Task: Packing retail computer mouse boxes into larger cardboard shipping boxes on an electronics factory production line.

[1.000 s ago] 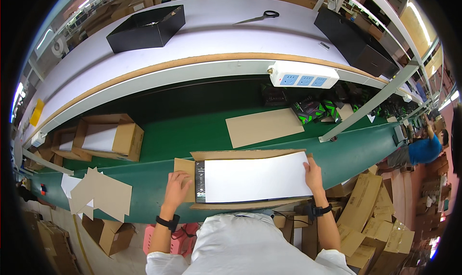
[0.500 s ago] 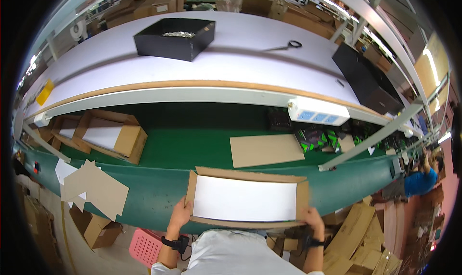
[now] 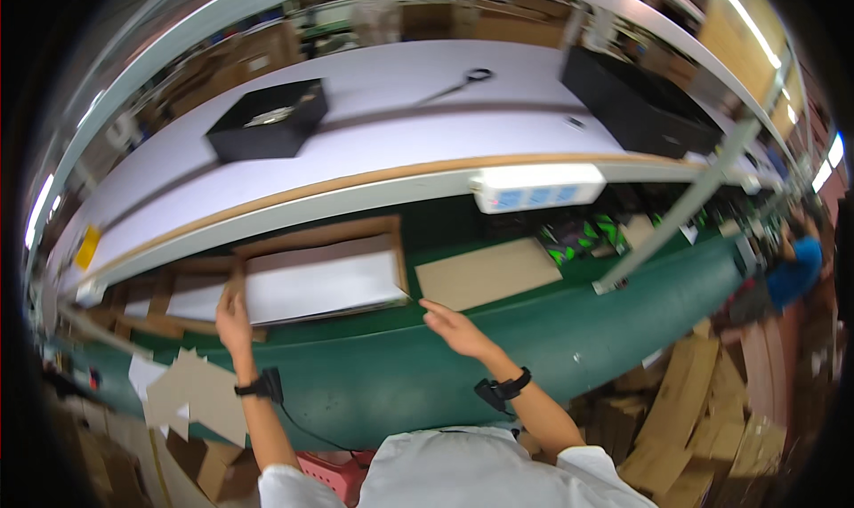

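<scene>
A long open cardboard box (image 3: 401, 257) lined with a white sheet (image 3: 325, 286) lies under the raised shelf, at the back of the green work surface. At the box's left end is my left hand (image 3: 233, 321), its fingers closed on the end wall, somewhat blurred. My right hand (image 3: 455, 326) is off the box, just beyond its near right corner, fingers stretched out and holding nothing. Right of the box lies a flat brown cardboard sheet (image 3: 487, 273). More open cardboard boxes (image 3: 160, 293) stand at the left, partly hidden by my left hand and the first box.
The white shelf (image 3: 374, 139) above bears two black boxes (image 3: 271, 134) (image 3: 636, 108) and scissors (image 3: 478, 76). A white power strip (image 3: 538, 189) hangs from its front, near a slanting metal post (image 3: 680, 210). Cardboard pieces (image 3: 200, 392) overhang the left edge; flattened cartons (image 3: 672, 419) lie at right.
The lined box has moved from in front of me, forward and left, under the shelf beside the other boxes. My right hand has let go of its right end. The view has turned.
</scene>
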The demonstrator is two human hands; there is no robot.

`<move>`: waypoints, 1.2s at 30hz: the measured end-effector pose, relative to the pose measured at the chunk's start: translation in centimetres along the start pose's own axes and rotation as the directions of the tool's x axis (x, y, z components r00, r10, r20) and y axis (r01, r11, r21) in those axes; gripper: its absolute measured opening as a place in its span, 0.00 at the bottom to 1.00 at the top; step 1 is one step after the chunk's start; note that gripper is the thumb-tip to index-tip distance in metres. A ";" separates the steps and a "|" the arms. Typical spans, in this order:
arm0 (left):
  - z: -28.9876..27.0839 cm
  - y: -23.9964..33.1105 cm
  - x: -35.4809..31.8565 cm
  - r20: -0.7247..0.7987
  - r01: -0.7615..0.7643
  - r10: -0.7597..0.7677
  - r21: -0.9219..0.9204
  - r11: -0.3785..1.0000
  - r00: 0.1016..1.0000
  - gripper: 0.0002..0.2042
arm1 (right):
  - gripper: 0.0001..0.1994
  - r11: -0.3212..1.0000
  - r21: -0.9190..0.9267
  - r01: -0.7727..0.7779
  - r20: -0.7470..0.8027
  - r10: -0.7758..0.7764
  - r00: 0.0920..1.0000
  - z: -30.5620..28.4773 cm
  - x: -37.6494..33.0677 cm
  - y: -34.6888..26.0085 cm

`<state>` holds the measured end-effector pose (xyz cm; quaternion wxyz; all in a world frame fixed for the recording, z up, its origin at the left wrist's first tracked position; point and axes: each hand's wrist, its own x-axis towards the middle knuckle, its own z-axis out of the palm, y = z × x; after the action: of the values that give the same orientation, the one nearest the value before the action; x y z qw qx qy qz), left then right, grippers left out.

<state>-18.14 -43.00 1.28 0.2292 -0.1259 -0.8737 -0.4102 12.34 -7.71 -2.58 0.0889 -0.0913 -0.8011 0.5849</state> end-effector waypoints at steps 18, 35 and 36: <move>9.5 0.7 -26.3 0.961 0.112 -0.202 0.183 0.977 0.189 0.11 | 0.21 0.159 0.370 -0.915 -0.804 -0.438 -0.401 -10.7 -54.2 6.0; 18.3 16.0 -24.0 0.955 -0.002 0.283 -0.284 0.959 -0.087 0.32 | 0.23 0.450 0.292 -0.844 -0.475 -0.697 -0.537 -21.1 -72.7 -7.5; 18.4 17.0 -23.9 0.951 0.023 0.298 -0.297 0.955 -0.082 0.32 | 0.28 0.423 0.298 -0.856 -0.548 -0.658 -0.516 -23.8 -73.8 -8.0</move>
<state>3.95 -18.79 -9.76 -0.4546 -0.4982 -0.6929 -0.2551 89.36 -6.63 9.57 0.4712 -0.7629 -0.3116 -0.3145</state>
